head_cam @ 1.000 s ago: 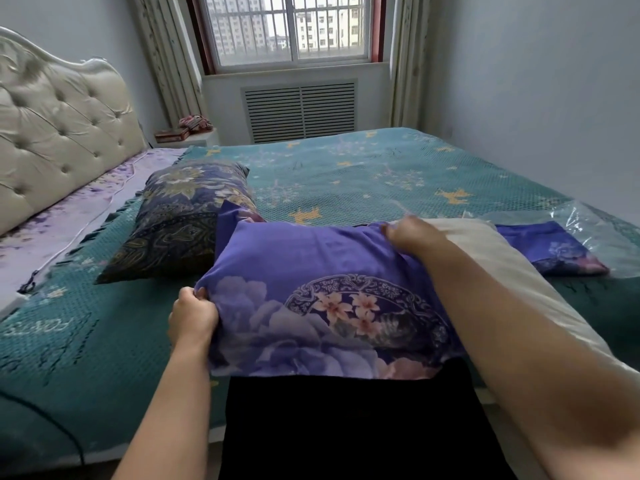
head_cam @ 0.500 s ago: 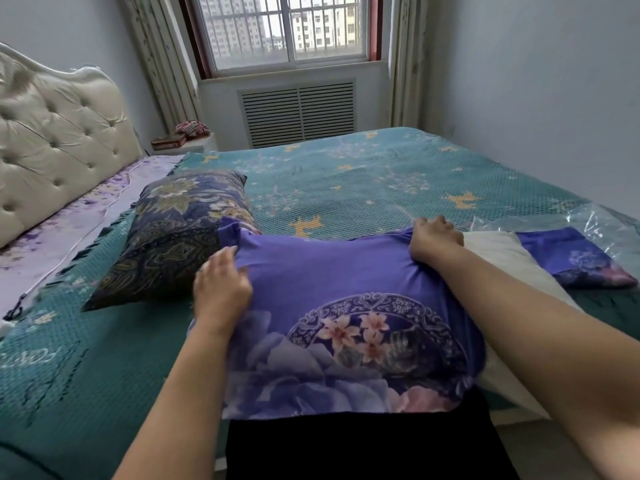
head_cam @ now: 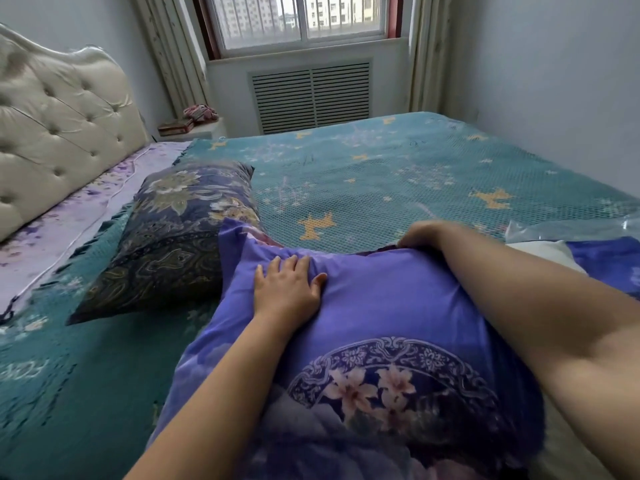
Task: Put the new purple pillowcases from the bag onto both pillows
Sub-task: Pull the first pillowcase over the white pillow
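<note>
A purple flowered pillowcase (head_cam: pixel 374 306) covers most of a white pillow (head_cam: pixel 550 249) lying in front of me on the bed. My left hand (head_cam: pixel 285 285) lies flat on the case near its far left corner, fingers spread. My right hand (head_cam: pixel 424 233) grips the case's far edge, beside the bare white end of the pillow. A second pillow (head_cam: pixel 173 237) in a dark blue paisley cover lies to the left. At the right edge, a clear plastic bag (head_cam: pixel 568 230) holds another folded purple pillowcase (head_cam: pixel 609 258).
The bed carries a teal cover (head_cam: pixel 363 174) with yellow motifs and a lilac sheet strip by the cream tufted headboard (head_cam: pixel 59 126). A bedside shelf (head_cam: pixel 190 128) with small items stands by the window. A grey wall runs along the bed's right side.
My left hand let go of the case's near left corner and moved up onto its top, where it now lies flat. The cased pillow has come closer to me.
</note>
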